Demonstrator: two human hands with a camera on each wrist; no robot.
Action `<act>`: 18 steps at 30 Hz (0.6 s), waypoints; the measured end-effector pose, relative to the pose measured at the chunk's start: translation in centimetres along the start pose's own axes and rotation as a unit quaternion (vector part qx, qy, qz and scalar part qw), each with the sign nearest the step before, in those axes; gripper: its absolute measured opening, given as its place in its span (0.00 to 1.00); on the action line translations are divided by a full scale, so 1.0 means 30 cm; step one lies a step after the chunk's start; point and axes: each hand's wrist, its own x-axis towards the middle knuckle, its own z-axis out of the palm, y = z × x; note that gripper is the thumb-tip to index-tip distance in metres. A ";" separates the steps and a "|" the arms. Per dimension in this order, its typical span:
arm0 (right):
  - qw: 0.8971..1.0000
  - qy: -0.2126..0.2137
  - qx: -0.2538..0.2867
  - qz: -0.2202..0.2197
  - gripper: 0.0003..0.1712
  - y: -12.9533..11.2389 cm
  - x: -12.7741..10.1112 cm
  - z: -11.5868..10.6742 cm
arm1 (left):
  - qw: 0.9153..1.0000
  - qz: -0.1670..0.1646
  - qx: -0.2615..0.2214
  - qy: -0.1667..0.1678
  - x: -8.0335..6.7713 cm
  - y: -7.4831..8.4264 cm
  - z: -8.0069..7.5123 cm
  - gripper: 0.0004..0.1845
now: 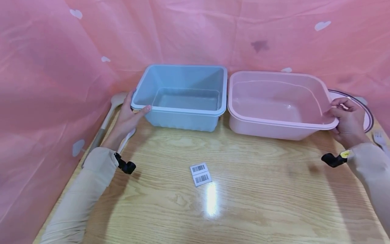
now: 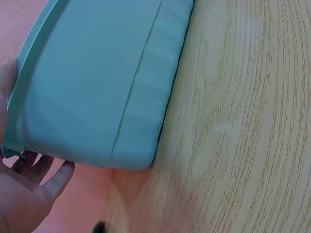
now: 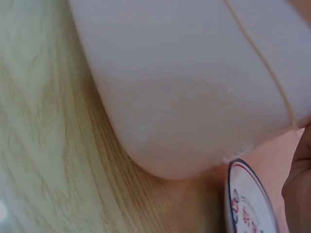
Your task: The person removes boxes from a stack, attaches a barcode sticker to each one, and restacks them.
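Note:
A blue plastic basin (image 1: 186, 119) stands at the back of the wooden table, left of a pink plastic basin (image 1: 268, 130). My left hand (image 1: 126, 117) grips the blue basin's left front corner, thumb over the rim; in the left wrist view its fingers (image 2: 57, 182) curl under that rim. At the far right, my right hand (image 1: 350, 120) pinches the pink basin's rim near its right front corner. In the right wrist view the pink basin's side (image 3: 180, 107) fills much of the picture, and only part of the right hand (image 3: 297, 184) shows at the edge.
A white plate with a dark rim (image 1: 368, 117) lies partly behind the right hand, with a fork (image 1: 379, 139) near it. Left of the blue basin lie a long grey-handled utensil (image 1: 105, 123) and a white utensil (image 1: 126, 140). A barcode card (image 1: 201, 174) lies mid-table. Pink cloth (image 1: 195, 34) hangs behind.

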 end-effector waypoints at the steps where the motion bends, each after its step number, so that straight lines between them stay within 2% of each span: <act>1: 1.000 -0.005 -0.007 0.006 0.22 -0.004 0.000 -0.002 | 1.000 0.001 0.002 0.001 0.004 -0.008 0.000 0.47; 7: 0.999 -0.010 -0.027 0.020 0.19 -0.022 -0.008 -0.006 | 1.000 0.002 0.009 0.003 0.015 -0.019 0.005 0.48; 9: 0.998 0.000 -0.058 0.025 0.17 -0.030 -0.017 -0.005 | 1.000 -0.009 0.009 -0.001 0.014 -0.016 0.005 0.48; 11: 0.992 0.016 -0.121 0.028 0.14 -0.037 -0.028 -0.002 | 1.000 -0.022 0.015 -0.005 0.009 -0.012 0.001 0.49; 12: 0.982 0.023 -0.183 0.027 0.13 -0.042 -0.036 0.001 | 0.999 -0.027 0.019 -0.008 0.005 -0.007 -0.003 0.49; 13: 0.967 0.028 -0.251 0.028 0.13 -0.046 -0.044 0.005 | 0.999 -0.031 0.020 -0.009 0.001 -0.003 -0.007 0.49; 14: 0.947 0.031 -0.318 0.024 0.13 -0.050 -0.053 0.009 | 0.999 -0.033 0.023 -0.009 -0.003 0.003 -0.012 0.49; 16: 0.899 0.032 -0.437 0.008 0.18 -0.055 -0.075 0.018 | 0.999 -0.023 0.023 -0.004 -0.012 0.016 -0.019 0.47; 18: 0.841 0.043 -0.540 -0.013 0.22 -0.063 -0.101 0.029 | 1.000 -0.005 0.012 0.009 -0.024 0.034 -0.020 0.43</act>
